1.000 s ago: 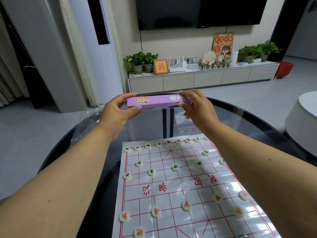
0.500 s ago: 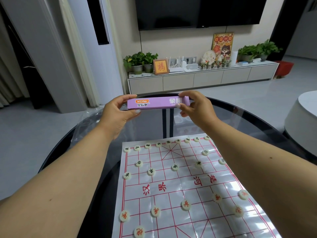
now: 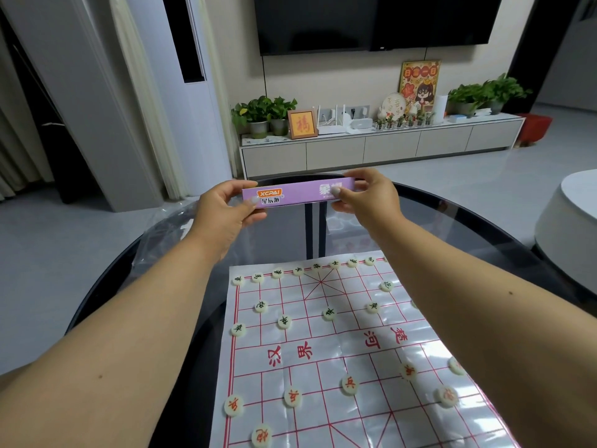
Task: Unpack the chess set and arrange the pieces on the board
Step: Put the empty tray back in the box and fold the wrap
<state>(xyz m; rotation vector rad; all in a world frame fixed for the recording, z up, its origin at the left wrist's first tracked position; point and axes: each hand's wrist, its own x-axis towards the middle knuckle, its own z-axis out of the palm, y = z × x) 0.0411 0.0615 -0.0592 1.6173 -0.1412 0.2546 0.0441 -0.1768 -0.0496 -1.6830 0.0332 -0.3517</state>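
A long purple chess box (image 3: 298, 192) is held level in the air beyond the far edge of the board. My left hand (image 3: 223, 211) grips its left end, thumb on the front face. My right hand (image 3: 365, 198) pinches its right end, thumb over the printed characters. Below, a white plastic board sheet (image 3: 342, 347) with red grid lines lies on the table. Several round white pieces with dark characters (image 3: 329, 313) stand on its far half. Several pieces with red characters (image 3: 349, 384) stand on its near half.
The board lies on a round dark glass table (image 3: 484, 227). Crumpled clear plastic wrap (image 3: 161, 234) sits at the table's far left. A white round seat (image 3: 568, 218) stands to the right. A TV cabinet (image 3: 381, 147) with plants lines the far wall.
Both hands have tipped the box so its printed front face turns more toward me. It stays at about the same place above the table's far edge.
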